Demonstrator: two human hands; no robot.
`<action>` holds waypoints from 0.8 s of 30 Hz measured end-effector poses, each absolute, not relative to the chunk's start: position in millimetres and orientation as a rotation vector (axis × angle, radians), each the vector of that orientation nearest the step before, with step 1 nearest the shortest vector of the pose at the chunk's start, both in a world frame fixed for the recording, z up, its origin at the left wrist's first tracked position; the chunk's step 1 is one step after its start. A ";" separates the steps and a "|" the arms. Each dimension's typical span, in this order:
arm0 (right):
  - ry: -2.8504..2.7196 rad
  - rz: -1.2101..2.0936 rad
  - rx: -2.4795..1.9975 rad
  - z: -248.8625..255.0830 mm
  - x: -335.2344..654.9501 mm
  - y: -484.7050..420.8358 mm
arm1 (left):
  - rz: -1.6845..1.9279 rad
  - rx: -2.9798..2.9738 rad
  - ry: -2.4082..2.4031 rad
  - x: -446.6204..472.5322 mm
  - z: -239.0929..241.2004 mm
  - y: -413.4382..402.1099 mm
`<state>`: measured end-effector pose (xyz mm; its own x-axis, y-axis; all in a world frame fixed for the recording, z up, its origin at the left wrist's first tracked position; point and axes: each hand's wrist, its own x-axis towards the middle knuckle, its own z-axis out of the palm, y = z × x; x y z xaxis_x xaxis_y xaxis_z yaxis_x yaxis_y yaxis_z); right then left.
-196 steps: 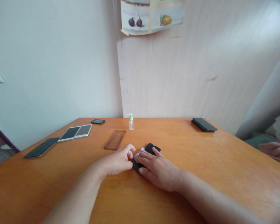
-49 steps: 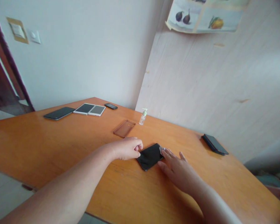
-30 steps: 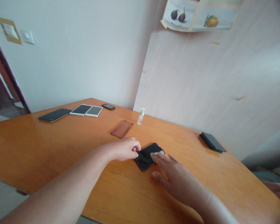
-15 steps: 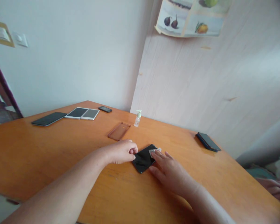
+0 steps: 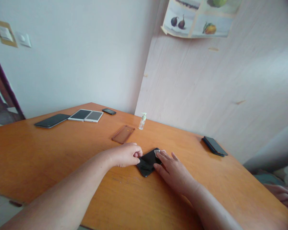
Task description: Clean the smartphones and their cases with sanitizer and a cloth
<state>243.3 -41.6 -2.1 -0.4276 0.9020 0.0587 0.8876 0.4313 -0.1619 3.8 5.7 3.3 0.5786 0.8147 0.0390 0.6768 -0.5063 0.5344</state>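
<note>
A black smartphone (image 5: 147, 163) lies screen up on the wooden table, slanting away from me. My left hand (image 5: 129, 154) is closed at its left edge, thumb and curled fingers gripping the side. On the upper right part of the screen, a small white wipe (image 5: 156, 153) is pressed under the fingertips of my right hand (image 5: 173, 171). That hand's fingers are stretched forward over the wipe and hide most of it, while its thumb rests near the phone's right edge.
Beyond the phone are a brown translucent phone case (image 5: 123, 134) and a small pump bottle (image 5: 142, 122). Back left lie a black tablet (image 5: 52, 120), two white-framed devices (image 5: 80, 114) and a small dark phone (image 5: 109, 111). A dark cased device (image 5: 214, 146) sits at right.
My right hand has shifted slightly up and left on the screen with the wipe, and less of the wipe shows. The left hand keeps its place at the phone's edge.
</note>
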 end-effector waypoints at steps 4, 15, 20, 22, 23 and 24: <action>-2.696 0.330 -1.272 9.7 222.0 -63.8 | 0.404 2.295 1.215 3.8 -1.1 6.9; -2.469 0.227 -1.666 -12.6 239.0 -22.1 | 0.376 2.255 1.256 3.5 0.2 6.8; -2.727 0.358 -1.273 4.8 213.6 -56.8 | 0.401 2.134 1.355 3.3 6.8 5.6; -2.793 0.407 -1.158 9.7 206.5 -65.5 | 0.402 2.104 1.358 3.5 7.6 5.8; -2.801 0.410 -1.148 10.4 205.6 -65.8 | 0.406 2.100 1.355 3.6 7.6 5.8; -2.789 0.395 -1.177 9.6 206.6 -63.4 | 0.408 2.100 1.354 3.9 7.4 5.6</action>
